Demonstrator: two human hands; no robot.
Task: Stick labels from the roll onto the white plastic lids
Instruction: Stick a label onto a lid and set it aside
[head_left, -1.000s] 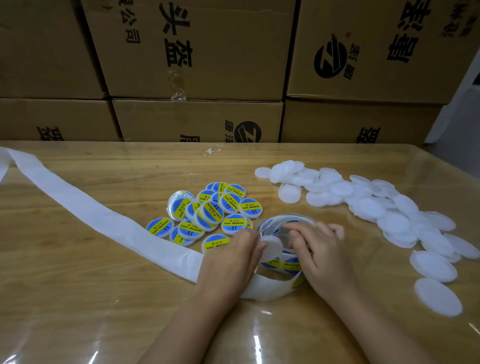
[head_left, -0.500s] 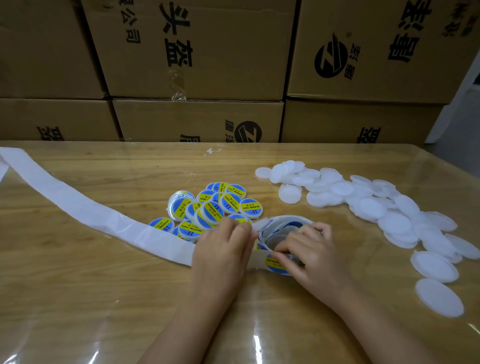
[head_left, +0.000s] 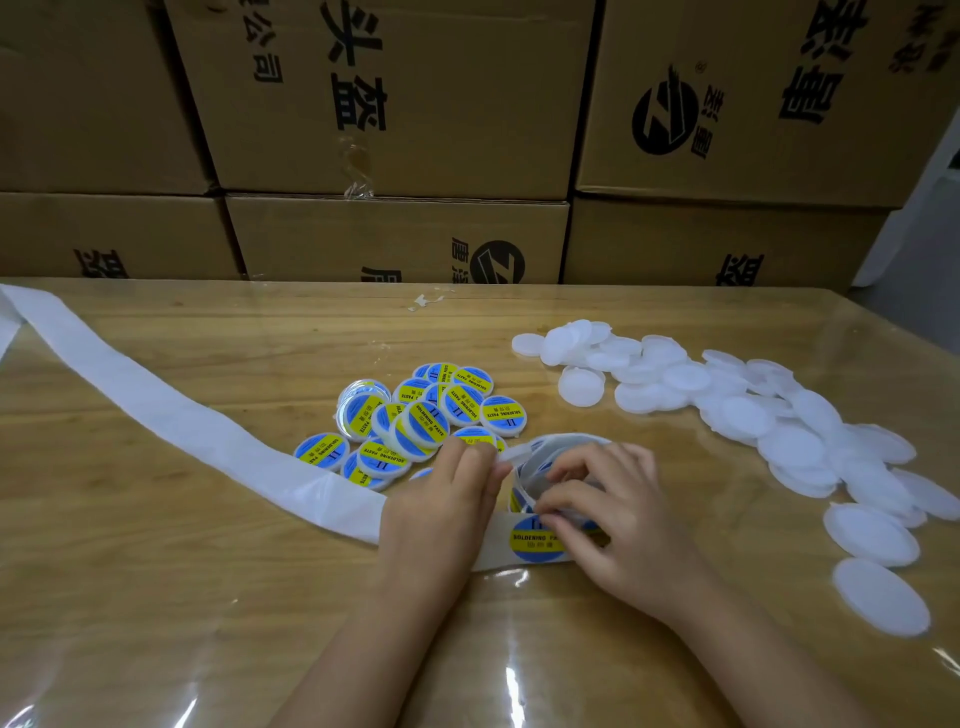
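Note:
The label roll (head_left: 540, 457) lies on the table between my hands. My left hand (head_left: 441, 514) presses down on the white backing strip (head_left: 171, 426), which trails away to the far left. My right hand (head_left: 608, 514) pinches the edge of a round blue and yellow label (head_left: 535, 543) still on the strip. Several labelled lids (head_left: 421, 421) sit in a heap just beyond my left hand. A spread of plain white plastic lids (head_left: 748, 410) runs along the right side.
Stacked cardboard boxes (head_left: 395, 104) wall off the far edge of the wooden table (head_left: 156, 597), which has a clear glossy cover. Small paper scraps (head_left: 426, 301) lie near the back edge.
The roll has been drawn nearer and the strip laid flatter, exposing a label. My left hand moved up onto the strip. My right fingers shifted from the roll's top to the label's edge.

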